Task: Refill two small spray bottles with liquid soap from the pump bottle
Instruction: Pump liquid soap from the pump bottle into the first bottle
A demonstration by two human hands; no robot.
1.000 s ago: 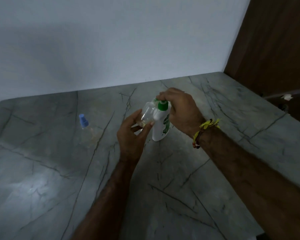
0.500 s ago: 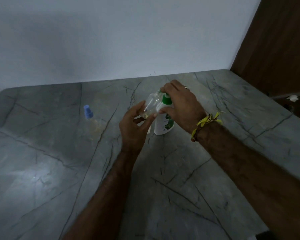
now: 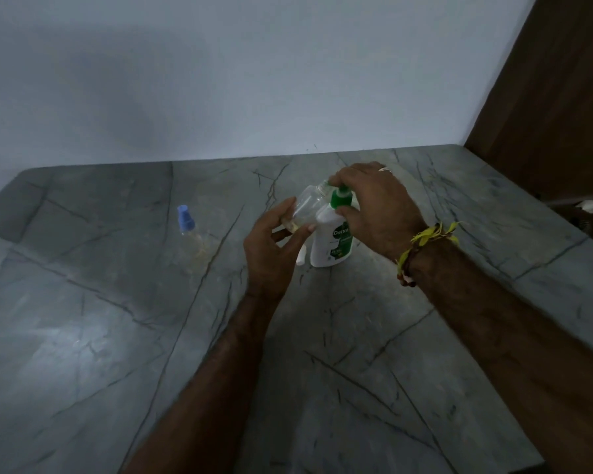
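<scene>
Holding: left hand (image 3: 271, 248) grips tilted clear spray bottle (image 3: 305, 208), mouth toward 1 o'clock.
Pressing: right hand (image 3: 374, 206) curls round pump bottle (image 3: 332, 241) head.

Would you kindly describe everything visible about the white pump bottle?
The pump bottle looks like white plastic, with a green pump head and a green label with white lettering. It stands upright on the grey marble-patterned counter. The right hand grips its pump head from above; the left hand holds the clear small bottle tilted against its neck.
</scene>
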